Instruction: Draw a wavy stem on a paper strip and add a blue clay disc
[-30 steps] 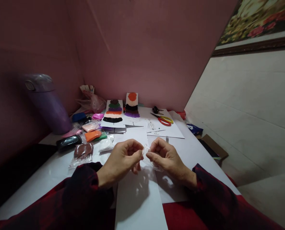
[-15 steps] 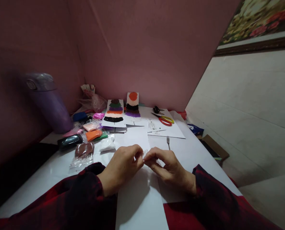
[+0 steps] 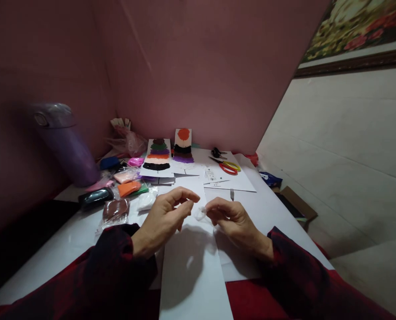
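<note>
Between the thumb and fingers of my right hand (image 3: pixel 233 222) is a small, clear, crinkled piece of plastic (image 3: pixel 200 214). Its exact kind is hard to make out. My left hand (image 3: pixel 168 215) hangs just to the left of it, thumb and fingers apart, holding nothing. Both hands are above a long strip of white paper (image 3: pixel 193 284) on the table. A packet of white clay (image 3: pixel 147 201) lies behind my left hand. Beyond my right hand lies a small fork (image 3: pixel 231 194), its lower part hidden.
Left are bags of brown (image 3: pixel 116 209), black (image 3: pixel 96 198) and orange clay (image 3: pixel 128 189) and a purple bottle (image 3: pixel 69 146). Cards with coloured bands (image 3: pixel 157 155) stand at the back. Scissors (image 3: pixel 229 167) lie on paper at the back right. An open box (image 3: pixel 294 206) sits beyond the table's right edge.
My hands have come apart. The left has let go and moved a little left and up, its fingers opening, while the right keeps the clear plastic.
</note>
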Action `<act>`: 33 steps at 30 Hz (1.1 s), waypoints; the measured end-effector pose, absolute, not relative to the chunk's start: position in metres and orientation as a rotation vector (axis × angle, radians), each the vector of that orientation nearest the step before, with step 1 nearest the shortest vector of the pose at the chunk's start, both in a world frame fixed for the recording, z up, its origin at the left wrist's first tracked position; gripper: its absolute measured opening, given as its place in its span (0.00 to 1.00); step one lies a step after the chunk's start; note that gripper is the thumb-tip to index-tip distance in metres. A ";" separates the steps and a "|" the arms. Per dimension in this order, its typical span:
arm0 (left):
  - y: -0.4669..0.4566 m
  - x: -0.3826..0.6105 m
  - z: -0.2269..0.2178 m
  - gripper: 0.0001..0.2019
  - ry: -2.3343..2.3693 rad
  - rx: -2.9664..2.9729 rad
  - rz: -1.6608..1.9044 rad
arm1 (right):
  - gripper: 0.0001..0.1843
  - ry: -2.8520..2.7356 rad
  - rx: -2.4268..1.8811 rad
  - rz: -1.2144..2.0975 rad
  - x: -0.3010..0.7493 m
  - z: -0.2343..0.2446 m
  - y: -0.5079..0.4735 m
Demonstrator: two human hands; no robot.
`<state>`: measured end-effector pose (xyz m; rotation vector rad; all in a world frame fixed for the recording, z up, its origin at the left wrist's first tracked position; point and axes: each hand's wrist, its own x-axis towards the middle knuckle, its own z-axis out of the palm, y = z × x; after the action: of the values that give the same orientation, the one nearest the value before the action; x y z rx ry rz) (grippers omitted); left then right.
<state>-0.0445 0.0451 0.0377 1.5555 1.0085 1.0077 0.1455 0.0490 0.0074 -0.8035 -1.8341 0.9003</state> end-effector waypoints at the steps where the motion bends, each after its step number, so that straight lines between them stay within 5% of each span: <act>1: 0.046 -0.045 0.036 0.13 0.978 1.563 0.973 | 0.09 -1.851 -0.795 0.912 0.146 0.007 0.049; 18: 0.047 -0.043 0.035 0.10 0.883 1.289 0.622 | 0.07 -1.969 -0.962 1.035 0.149 0.018 0.047; 26: 0.041 -0.040 0.028 0.04 1.077 2.033 1.244 | 0.07 -1.678 -0.918 1.423 0.145 0.018 0.043; 33: 0.046 -0.045 0.035 0.07 0.949 1.681 0.851 | 0.07 -1.625 -0.978 1.463 0.145 0.020 0.043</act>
<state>-0.0451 0.0459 0.0351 1.6812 0.9490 0.8512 0.1452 0.0431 0.0198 -0.9782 -1.6254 1.4625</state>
